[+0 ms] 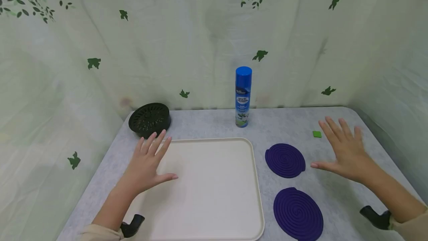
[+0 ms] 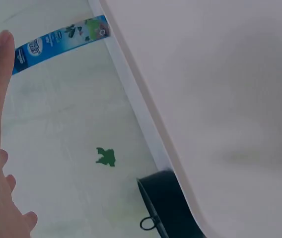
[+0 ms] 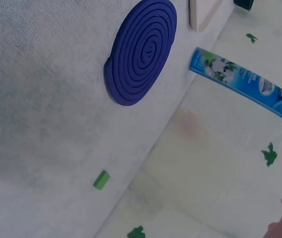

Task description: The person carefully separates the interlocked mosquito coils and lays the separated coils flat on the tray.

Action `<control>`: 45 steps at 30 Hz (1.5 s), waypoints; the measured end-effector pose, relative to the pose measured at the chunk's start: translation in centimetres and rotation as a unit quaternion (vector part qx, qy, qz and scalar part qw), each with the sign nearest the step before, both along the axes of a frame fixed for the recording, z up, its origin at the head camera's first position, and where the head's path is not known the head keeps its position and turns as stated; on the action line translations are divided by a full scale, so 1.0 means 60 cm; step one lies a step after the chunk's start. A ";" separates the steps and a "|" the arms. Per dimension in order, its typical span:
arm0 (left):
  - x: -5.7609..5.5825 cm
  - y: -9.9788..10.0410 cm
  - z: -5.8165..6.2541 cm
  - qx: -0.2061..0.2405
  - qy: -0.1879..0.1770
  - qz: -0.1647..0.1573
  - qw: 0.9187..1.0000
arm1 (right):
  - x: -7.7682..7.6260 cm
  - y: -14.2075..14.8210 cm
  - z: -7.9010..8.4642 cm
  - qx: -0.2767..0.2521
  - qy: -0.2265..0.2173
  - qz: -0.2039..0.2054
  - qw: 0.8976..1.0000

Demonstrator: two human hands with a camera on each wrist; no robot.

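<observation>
My left hand (image 1: 145, 168) is spread over the left side of a white tray (image 1: 214, 189), its fingers straight and holding nothing. Just beyond its fingertips sits a round black dish with a slotted top (image 1: 149, 119). On the other side, my right hand (image 1: 351, 155) hovers with fingers apart, also holding nothing. Two purple spiral coasters (image 1: 285, 160) lie between the tray and that hand. Near its fingertips is a small green square piece (image 1: 317, 134). A blue spray can (image 1: 243, 97) stands upright behind the tray; the right wrist view shows this can (image 3: 250, 85) too.
A grey cloth-like surface covers the table (image 1: 207, 122). Behind it and at both sides hangs a pale curtain (image 1: 200, 47) with green leaf prints. Dark curved pieces (image 1: 132, 226) are strapped at both wrists.
</observation>
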State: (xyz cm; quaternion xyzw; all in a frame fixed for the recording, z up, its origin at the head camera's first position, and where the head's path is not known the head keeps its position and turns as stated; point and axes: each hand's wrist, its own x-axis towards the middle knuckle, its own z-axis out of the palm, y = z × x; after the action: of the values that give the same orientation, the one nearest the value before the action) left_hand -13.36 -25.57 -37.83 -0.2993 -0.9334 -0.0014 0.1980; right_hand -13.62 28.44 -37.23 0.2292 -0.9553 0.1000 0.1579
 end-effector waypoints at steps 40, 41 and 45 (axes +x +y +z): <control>-0.054 0.390 -0.130 0.145 -0.234 -0.090 0.957 | -0.046 -0.023 -0.184 -0.203 -0.225 0.024 0.953; -0.054 0.394 -0.133 0.144 -0.240 -0.088 0.956 | -0.047 -0.023 -0.186 -0.203 -0.228 0.023 0.952; -0.055 0.410 -0.144 0.137 -0.250 -0.077 0.955 | -0.050 -0.023 -0.191 -0.200 -0.242 0.012 0.949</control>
State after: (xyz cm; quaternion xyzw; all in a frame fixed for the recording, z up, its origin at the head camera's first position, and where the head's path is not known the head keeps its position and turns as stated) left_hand -16.65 -0.96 -46.47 -0.3301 -0.9181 -0.2194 -0.0033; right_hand -16.59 27.06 -48.70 0.1735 -0.9224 0.3430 -0.0369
